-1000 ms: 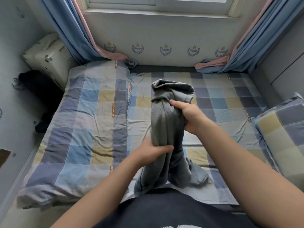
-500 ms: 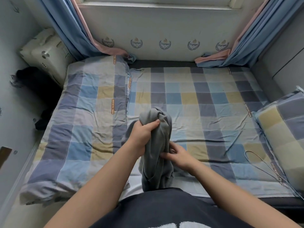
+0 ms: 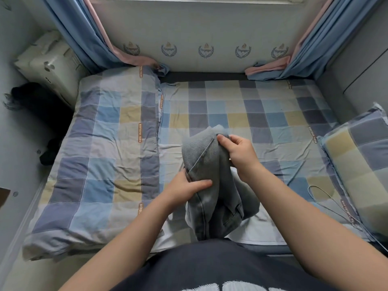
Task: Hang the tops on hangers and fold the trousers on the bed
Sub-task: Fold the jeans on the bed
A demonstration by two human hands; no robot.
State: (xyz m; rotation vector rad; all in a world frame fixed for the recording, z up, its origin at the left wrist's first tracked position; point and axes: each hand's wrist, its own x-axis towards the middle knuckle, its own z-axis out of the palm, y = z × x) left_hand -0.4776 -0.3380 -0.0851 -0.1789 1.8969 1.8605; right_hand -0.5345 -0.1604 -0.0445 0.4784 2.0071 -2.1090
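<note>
Soft daylight, wide-angle edge warp, slight blur

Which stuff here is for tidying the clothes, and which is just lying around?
For the job: grey trousers, held by the left hand and right hand; the bed; the wire hanger.

Just lying about: pillow, folded quilt, blue curtains, white box, dark heap beside the bed.

1. A checked quilt [image 3: 100,164] lies folded, left of the left grip [image 3: 184,190].
2. A matching checked pillow [image 3: 357,164] sits well right of the right grip [image 3: 239,154].
3. Blue-and-pink curtains [image 3: 79,34] hang beyond both grips, framing a crest-printed wall [image 3: 205,28].
4. A white box [image 3: 48,66] and a dark bundle [image 3: 37,106] stand far left, beyond the quilt.
</note>
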